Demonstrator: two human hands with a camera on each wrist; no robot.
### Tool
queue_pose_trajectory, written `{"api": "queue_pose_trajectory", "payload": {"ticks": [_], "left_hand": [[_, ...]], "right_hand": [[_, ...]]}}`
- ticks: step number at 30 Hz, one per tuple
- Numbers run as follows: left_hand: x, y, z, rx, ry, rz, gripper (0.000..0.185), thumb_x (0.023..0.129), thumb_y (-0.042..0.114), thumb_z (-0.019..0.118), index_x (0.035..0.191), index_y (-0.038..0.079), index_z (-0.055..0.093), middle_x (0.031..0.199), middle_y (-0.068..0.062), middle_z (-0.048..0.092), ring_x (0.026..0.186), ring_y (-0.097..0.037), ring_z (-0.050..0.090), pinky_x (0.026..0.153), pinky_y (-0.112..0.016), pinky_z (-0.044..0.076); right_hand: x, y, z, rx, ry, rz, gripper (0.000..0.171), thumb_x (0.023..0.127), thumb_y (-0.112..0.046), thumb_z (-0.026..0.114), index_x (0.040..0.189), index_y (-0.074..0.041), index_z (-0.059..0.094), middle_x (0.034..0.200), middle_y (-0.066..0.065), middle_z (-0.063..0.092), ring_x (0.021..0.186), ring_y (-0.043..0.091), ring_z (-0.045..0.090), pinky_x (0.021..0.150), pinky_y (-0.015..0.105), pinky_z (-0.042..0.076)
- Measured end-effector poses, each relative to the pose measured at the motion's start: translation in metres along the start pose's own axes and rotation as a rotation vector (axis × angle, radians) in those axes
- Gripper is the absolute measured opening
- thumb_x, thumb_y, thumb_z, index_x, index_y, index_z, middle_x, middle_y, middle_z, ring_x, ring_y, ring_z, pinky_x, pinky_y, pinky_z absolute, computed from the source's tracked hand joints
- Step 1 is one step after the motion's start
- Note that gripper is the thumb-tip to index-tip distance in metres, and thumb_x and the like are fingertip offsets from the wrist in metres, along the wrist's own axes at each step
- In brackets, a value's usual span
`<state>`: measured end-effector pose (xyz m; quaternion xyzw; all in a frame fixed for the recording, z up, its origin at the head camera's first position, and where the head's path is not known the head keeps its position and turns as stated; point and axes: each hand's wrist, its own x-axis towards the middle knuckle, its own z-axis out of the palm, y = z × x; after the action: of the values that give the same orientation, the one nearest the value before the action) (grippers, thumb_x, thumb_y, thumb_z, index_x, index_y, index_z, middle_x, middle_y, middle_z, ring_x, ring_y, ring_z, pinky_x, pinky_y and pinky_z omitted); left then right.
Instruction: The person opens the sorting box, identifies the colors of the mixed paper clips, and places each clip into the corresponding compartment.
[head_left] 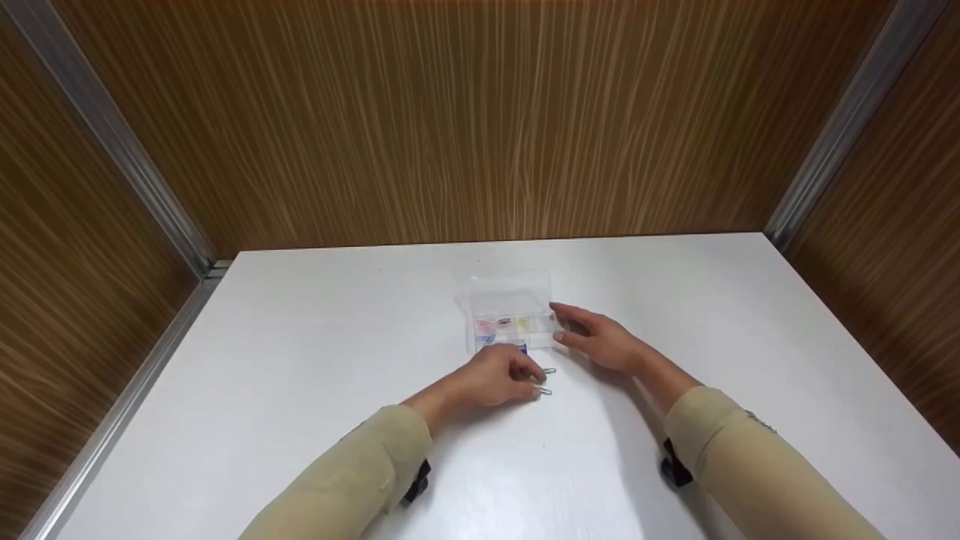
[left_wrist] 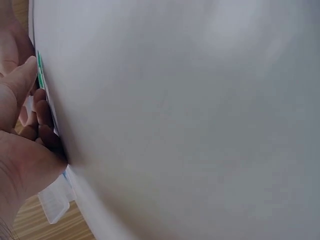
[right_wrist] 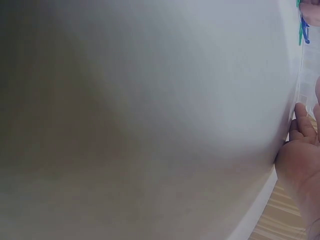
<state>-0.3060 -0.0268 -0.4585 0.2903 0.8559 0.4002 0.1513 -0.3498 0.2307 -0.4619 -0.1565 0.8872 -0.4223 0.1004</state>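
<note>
A small clear compartment box point(head_left: 513, 321) with coloured paper clips inside stands on the white table point(head_left: 315, 360), its lid lying open behind it. My left hand point(head_left: 501, 377) sits just in front of the box with curled fingers and pinches a green paper clip point(head_left: 544, 391) against the tabletop. The left wrist view shows that green clip point(left_wrist: 39, 75) at my thumb. A second clip point(head_left: 550, 370) lies loose beside it. My right hand point(head_left: 594, 339) rests with fairly straight fingers against the box's right end. Blue and green clips point(right_wrist: 303, 29) show in the right wrist view.
Wood-grain walls with metal corner strips point(head_left: 120, 142) close the table in at the back and on both sides. The table's left edge point(head_left: 127, 405) runs along a metal rail. Both wrist views are mostly filled by blurred white tabletop.
</note>
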Motion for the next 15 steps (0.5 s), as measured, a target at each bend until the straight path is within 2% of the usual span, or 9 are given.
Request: {"api": "queue_pose_trajectory", "payload": {"ticks": [5,15], "left_hand": [[0.0006,0.0028,0.0008,0.034,0.011,-0.008,0.013,0.093,0.015,0.084,0.106,0.016,0.085,0.096,0.009,0.067,0.088,-0.007,0.053,0.083,-0.026,0.045],[0.0004,0.0038,0.0021,0.096,0.018,0.027,0.006,0.092,0.013,0.084,0.096,0.016,0.087,0.083,0.010,0.064,0.081,-0.005,0.050,0.078,-0.024,0.041]], "right_hand": [[0.0010,-0.0009,-0.0012,-0.008,0.004,0.002,0.064,0.107,-0.037,0.065,0.165,-0.024,0.042,0.169,0.010,0.037,0.159,0.033,0.024,0.127,0.056,0.016],[0.0012,0.0014,0.0015,-0.035,-0.005,0.007,0.066,0.107,-0.041,0.064,0.165,-0.024,0.040,0.170,0.010,0.034,0.159,0.035,0.023,0.126,0.059,0.015]]}}
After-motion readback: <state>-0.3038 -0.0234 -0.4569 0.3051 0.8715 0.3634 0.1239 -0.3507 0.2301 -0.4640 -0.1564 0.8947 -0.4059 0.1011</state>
